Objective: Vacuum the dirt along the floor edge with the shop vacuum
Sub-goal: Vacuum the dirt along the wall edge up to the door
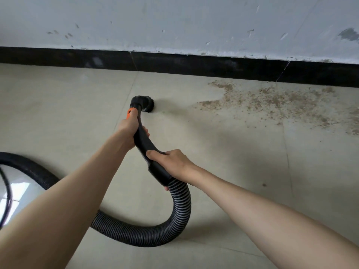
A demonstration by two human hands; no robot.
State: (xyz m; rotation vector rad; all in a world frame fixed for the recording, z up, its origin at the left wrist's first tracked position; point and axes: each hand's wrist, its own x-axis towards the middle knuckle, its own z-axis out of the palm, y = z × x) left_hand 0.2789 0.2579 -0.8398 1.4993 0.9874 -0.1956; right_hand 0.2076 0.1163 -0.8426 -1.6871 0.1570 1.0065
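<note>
- Near the floor edge, mid-frame: round brush nozzle [149, 105] on the end of the black vacuum wand [144, 141], bristles down on the tile floor [223, 156], a bit short of the black baseboard [194, 66].
- Left hand [129, 131] wrapped round the upper wand just below the orange collar [129, 113]; fingers curled round the far side, tips showing on the right of the tube.
- Right hand [173, 162] grips the lower wand at the cuff where the ribbed hose [180, 202] joins; thumb across the top, fingers wrapped under.
- Hose loops down from the cuff, curves along the floor under the left forearm, then reappears at the left edge and arcs out of frame.
- Dirt [281, 101]: brown gritty patch right of the nozzle, running toward the right edge, close to the baseboard at its upper left. Nozzle not touching it; clear tile between them.
- Wall [174, 24] above the baseboard is pale, scuffed and chipped.
- Thin black cord [6, 191] at far left crosses a glossy white surface [23, 193]; can't tell what that surface is.
</note>
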